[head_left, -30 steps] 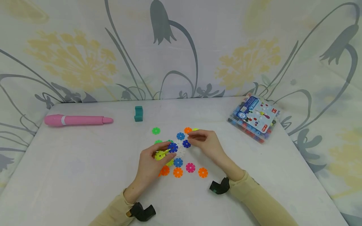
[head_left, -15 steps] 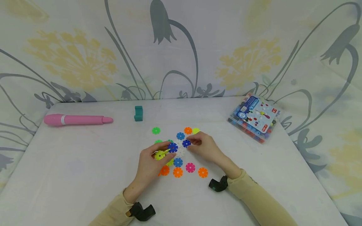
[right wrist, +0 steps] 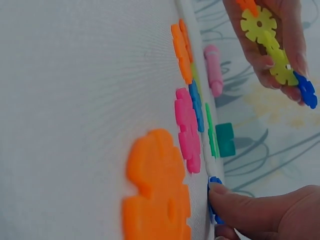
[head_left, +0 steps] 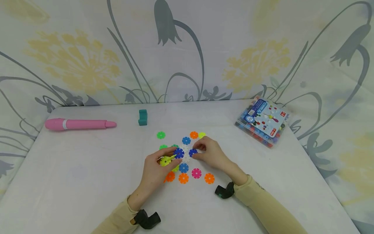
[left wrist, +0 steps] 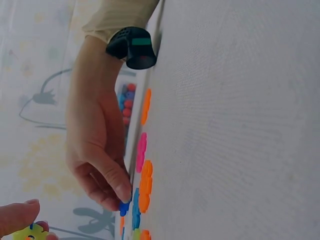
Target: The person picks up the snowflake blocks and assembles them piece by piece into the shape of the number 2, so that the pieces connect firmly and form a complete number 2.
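Observation:
My left hand holds a small chain of slotted flower-shaped plastic discs. In the right wrist view the chain shows an orange piece, yellow discs and a dark blue disc at its end. My right hand pinches a separate dark blue disc between thumb and fingers, just right of the chain's blue end and apart from it. White discs lie between the hands. Around them are loose blue, pink, orange and green discs. The left fingers partly cover the chain.
A clear box of coloured pieces with a printed label stands at the back right. A pink wand-like object lies at the left, and a teal block is near the back edge. A floral cloth hangs behind the white table.
My right hand has curled its fingers on the dark blue disc and shifted it slightly toward me. My left hand stays in place with the chain.

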{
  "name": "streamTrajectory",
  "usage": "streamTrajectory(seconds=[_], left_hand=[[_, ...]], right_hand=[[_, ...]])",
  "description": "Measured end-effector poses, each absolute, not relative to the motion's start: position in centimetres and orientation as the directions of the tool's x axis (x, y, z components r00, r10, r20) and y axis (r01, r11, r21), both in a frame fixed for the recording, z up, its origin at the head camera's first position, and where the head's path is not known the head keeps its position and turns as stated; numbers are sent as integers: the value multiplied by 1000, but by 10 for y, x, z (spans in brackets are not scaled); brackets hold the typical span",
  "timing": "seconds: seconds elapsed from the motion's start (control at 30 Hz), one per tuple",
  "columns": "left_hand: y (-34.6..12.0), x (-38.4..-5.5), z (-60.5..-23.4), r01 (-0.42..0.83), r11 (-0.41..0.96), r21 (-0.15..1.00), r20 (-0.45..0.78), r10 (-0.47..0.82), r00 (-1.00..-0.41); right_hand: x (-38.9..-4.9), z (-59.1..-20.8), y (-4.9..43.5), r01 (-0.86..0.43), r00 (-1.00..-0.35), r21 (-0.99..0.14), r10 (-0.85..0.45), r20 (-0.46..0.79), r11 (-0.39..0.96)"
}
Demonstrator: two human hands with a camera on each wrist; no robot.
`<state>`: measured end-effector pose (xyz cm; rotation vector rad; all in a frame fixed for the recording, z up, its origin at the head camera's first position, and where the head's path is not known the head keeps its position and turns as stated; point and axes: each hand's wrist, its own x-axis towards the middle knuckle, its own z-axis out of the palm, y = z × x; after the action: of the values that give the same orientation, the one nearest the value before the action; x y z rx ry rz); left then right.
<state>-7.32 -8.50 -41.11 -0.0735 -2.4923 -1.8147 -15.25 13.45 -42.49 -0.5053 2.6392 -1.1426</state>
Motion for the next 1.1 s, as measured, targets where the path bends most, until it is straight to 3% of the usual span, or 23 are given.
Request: streamTrajectory(seconds=[0.23, 0.53, 0.77, 1.1], left_hand=[[-86, -74, -411, 72, 306, 949, 75, 2, -997], [-88, -75, -409, 60, 312, 948, 65, -4, -998], [-88, -75, -411, 70, 320, 945, 71, 9, -997], [-87, -75, -411, 97, 321, 942, 85, 53, -995]], right_hand=[[-150, -422, 134, -252, -913, -768, -408, -13, 588], [-136, -405, 128, -257, -897, -927, -423, 124, 274], [-131, -401, 125, -289, -884, -937, -430, 182, 197], [-132, -403, 124, -451, -824, -876, -457, 335, 172]])
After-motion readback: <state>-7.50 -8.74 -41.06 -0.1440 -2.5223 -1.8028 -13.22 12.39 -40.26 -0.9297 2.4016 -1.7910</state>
